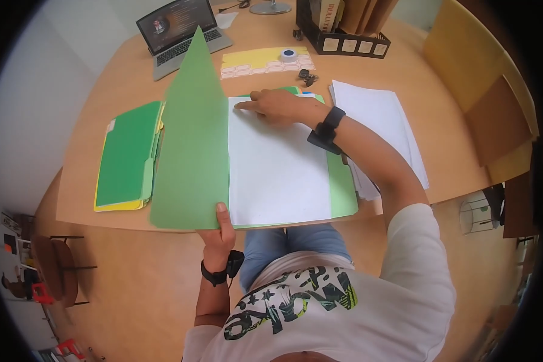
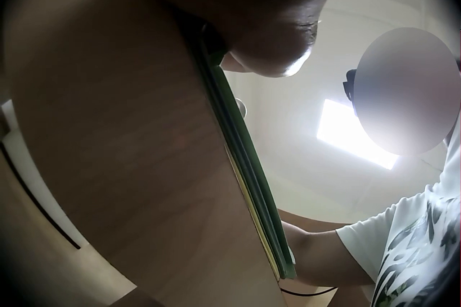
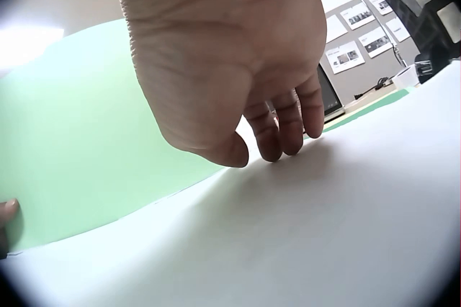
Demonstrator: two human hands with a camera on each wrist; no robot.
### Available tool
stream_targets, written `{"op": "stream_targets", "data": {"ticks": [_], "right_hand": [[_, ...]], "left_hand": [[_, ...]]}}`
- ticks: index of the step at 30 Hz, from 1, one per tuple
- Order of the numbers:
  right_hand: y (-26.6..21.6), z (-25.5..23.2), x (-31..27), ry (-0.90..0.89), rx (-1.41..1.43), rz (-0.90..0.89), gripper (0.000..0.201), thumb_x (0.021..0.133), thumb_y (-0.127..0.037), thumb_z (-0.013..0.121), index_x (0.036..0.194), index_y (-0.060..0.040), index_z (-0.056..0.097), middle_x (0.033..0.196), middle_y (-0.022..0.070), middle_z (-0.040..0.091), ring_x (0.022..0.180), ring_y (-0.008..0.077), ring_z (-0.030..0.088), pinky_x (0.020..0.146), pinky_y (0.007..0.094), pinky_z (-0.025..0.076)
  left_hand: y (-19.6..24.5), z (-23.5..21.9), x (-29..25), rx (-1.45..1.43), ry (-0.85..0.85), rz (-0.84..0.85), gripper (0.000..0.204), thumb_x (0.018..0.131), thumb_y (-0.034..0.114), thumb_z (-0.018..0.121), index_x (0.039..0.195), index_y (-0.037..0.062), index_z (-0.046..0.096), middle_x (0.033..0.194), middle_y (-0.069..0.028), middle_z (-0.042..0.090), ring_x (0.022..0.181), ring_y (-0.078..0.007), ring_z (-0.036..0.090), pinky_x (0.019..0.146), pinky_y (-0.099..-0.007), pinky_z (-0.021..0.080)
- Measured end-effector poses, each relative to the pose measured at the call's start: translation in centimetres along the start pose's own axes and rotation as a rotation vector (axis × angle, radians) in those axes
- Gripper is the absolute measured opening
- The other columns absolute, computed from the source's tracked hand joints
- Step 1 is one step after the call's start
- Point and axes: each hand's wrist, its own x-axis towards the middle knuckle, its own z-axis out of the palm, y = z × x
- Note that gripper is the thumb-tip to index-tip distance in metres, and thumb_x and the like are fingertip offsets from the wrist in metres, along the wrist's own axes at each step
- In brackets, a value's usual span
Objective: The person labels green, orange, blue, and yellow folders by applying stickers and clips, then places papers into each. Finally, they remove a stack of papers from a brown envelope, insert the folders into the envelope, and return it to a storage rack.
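A light green file folder (image 1: 190, 151) lies at the table's front edge, its left cover raised at a slant. White paper sheets (image 1: 280, 175) rest inside it against the fold. My left hand (image 1: 220, 232) holds the folder's lower edge near the fold, thumb on the inner face and the other fingers hidden beneath. Near the top left corner of the sheets is my right hand (image 1: 277, 107); in the right wrist view its fingertips (image 3: 292, 145) touch the paper, thumb apart from them. More green and yellow folder edges (image 2: 252, 177) show stacked under it in the left wrist view.
Left of the open folder lies a stack of green and yellow folders (image 1: 127, 157). White sheets (image 1: 377, 120) lie to the right. Farther back are a laptop (image 1: 184, 39), a yellow patterned sheet (image 1: 247, 63) with a round white object (image 1: 288, 55), small black items (image 1: 308, 77) and a black file holder (image 1: 356, 45).
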Motion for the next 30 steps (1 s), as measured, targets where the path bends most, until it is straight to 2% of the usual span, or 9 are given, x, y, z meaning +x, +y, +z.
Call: {"op": "stream_targets", "data": {"ticks": [4,9,11,14,15,18,24,27,30], "right_hand": [[0.8,0.2,0.2,0.141,0.018,-0.013,0.032,0.084,-0.009,0.055,0.114,-0.0121,0.063,0.094,0.0120,0.059,0.094,0.0286,0.058,0.074,0.0380,0.047],[4.3,-4.3,-1.7,0.237,-0.035,0.651,0.014,0.081,-0.021,0.060,0.086,-0.0099,0.068,0.092,0.0071,0.067,0.086,0.0301,0.064,0.077,0.0420,0.049],[9.3,-4.5,-3.5,0.345,-0.050,0.675,0.027,0.077,-0.020,0.065,0.102,-0.0104,0.067,0.106,0.0109,0.065,0.095,0.0289,0.062,0.077,0.0377,0.049],[15.0,-3.6,-6.0,0.256,-0.064,0.552,0.045,0.072,-0.015,0.069,0.116,-0.0092,0.063,0.111,0.0160,0.062,0.100,0.0311,0.060,0.084,0.0364,0.049],[15.0,-4.0,-6.3,0.135,-0.023,0.523,0.061,0.068,-0.010,0.072,0.127,-0.0083,0.057,0.114,0.0199,0.060,0.102,0.0328,0.058,0.088,0.0355,0.047],[14.5,-3.6,-5.9,0.057,0.121,0.551,0.051,0.069,-0.009,0.072,0.119,-0.0059,0.061,0.106,0.0170,0.063,0.096,0.0297,0.060,0.085,0.0347,0.048],[15.7,-2.8,-4.8,0.134,0.173,0.543,0.031,0.077,-0.014,0.072,0.104,-0.0017,0.064,0.088,0.0099,0.066,0.085,0.0208,0.061,0.078,0.0300,0.047],[15.5,-3.8,-3.3,0.161,0.621,0.492,0.030,0.081,-0.020,0.071,0.104,-0.0013,0.065,0.089,0.0057,0.065,0.084,0.0141,0.060,0.076,0.0269,0.047],[11.4,-6.1,-1.3,0.105,0.836,0.382,0.031,0.083,-0.025,0.070,0.105,-0.0029,0.066,0.087,0.0016,0.064,0.083,0.0089,0.059,0.074,0.0234,0.046]], "left_hand": [[-0.2,0.1,0.2,0.000,0.019,0.034,0.016,0.093,0.006,0.047,0.097,-0.0070,0.056,0.085,-0.0100,0.058,0.075,-0.0212,0.052,0.071,-0.0324,0.043],[0.0,0.0,0.3,-0.004,0.016,0.037,0.017,0.093,0.006,0.047,0.099,-0.0070,0.056,0.087,-0.0106,0.059,0.077,-0.0223,0.054,0.072,-0.0326,0.044],[-0.3,-0.1,0.0,-0.018,0.001,0.006,0.017,0.093,0.005,0.047,0.100,-0.0073,0.056,0.089,-0.0114,0.060,0.078,-0.0234,0.055,0.073,-0.0330,0.044],[0.1,-0.2,0.2,0.001,-0.008,0.017,0.017,0.093,0.006,0.047,0.100,-0.0073,0.057,0.088,-0.0115,0.060,0.077,-0.0232,0.054,0.072,-0.0333,0.045],[0.0,0.0,0.3,0.007,0.010,0.025,0.017,0.093,0.006,0.047,0.099,-0.0074,0.057,0.087,-0.0113,0.060,0.076,-0.0229,0.054,0.072,-0.0335,0.045],[-0.3,0.4,0.2,0.012,0.049,0.037,0.017,0.093,0.006,0.046,0.097,-0.0075,0.056,0.085,-0.0107,0.059,0.075,-0.0221,0.053,0.070,-0.0338,0.044],[0.1,-0.1,-0.5,-0.017,-0.001,-0.046,0.018,0.094,0.006,0.044,0.096,-0.0080,0.056,0.084,-0.0104,0.057,0.074,-0.0208,0.052,0.069,-0.0319,0.044],[0.2,-0.1,-0.5,-0.033,-0.017,-0.064,0.018,0.094,0.005,0.043,0.094,-0.0074,0.055,0.083,-0.0087,0.056,0.073,-0.0189,0.050,0.068,-0.0298,0.043],[1.3,0.2,-0.1,-0.042,0.005,-0.064,0.018,0.095,0.005,0.041,0.098,-0.0078,0.054,0.086,-0.0083,0.056,0.075,-0.0183,0.051,0.069,-0.0290,0.043]]}}
